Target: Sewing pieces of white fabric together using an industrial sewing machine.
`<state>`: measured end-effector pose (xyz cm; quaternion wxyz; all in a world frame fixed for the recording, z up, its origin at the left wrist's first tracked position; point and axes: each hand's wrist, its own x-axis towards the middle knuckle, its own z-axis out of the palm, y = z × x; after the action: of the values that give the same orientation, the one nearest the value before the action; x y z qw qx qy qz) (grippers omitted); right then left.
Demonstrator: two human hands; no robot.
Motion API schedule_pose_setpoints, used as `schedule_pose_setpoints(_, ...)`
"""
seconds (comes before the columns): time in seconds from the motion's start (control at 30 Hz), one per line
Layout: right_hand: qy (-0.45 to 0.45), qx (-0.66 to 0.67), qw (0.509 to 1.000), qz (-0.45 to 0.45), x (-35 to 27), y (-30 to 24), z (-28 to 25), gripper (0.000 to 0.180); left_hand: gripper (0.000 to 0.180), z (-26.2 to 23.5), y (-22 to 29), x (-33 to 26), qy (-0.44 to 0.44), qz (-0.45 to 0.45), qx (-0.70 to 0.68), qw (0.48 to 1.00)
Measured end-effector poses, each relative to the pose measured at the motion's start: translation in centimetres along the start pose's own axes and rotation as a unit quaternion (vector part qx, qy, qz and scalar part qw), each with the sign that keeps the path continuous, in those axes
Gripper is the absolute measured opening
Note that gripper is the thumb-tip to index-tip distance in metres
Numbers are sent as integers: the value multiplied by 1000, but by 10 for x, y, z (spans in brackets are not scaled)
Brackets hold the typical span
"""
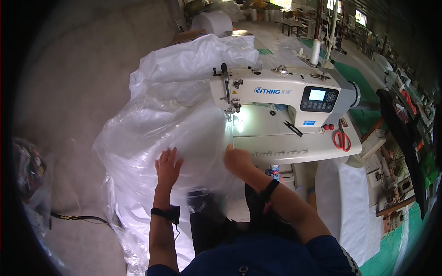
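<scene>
A white sewing machine (271,89) stands before me, its lamp lighting the needle area. Translucent white plastic sheeting (152,119) spreads over the left of the table, with its right edge by the presser foot (229,116). My left hand (169,166) lies flat on the sheeting, fingers spread. Closed at the sheeting's right edge, just in front of the presser foot, is my right hand (237,159), its fingers curled and slightly blurred. It appears to pinch that edge. A band with a small black box (174,214) is on my left wrist.
Red-handled scissors (341,140) and black thread snips (293,129) lie on the machine table (281,149). A white thread cone (315,52) stands behind the machine. More sheeting (184,60) is heaped at the back left. White material (343,207) hangs at the right. A cable (83,217) crosses the floor.
</scene>
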<state>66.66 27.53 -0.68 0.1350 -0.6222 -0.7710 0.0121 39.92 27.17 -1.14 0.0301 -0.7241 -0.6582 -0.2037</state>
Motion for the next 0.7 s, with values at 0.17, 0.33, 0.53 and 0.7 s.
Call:
schedule_pose_setpoints(0.17, -22, 35, 999, 31, 29, 12, 0, 35, 47, 9, 5, 24, -8, 7, 77, 997)
schedule_pose_setpoints(0.33, -46, 25, 998, 23, 56, 17, -7, 33, 48, 18, -2, 60, -13, -8, 93, 996)
schedule_pose_setpoints(0.53, -13, 145, 983, 114, 54, 24, -9, 32, 44, 42, -12, 101, -93, -8, 134, 987)
schedule_pose_setpoints(0.7, -148, 493, 825, 231, -24, 26, -19, 40, 34, -8, 2, 81, -143, -34, -309, 940)
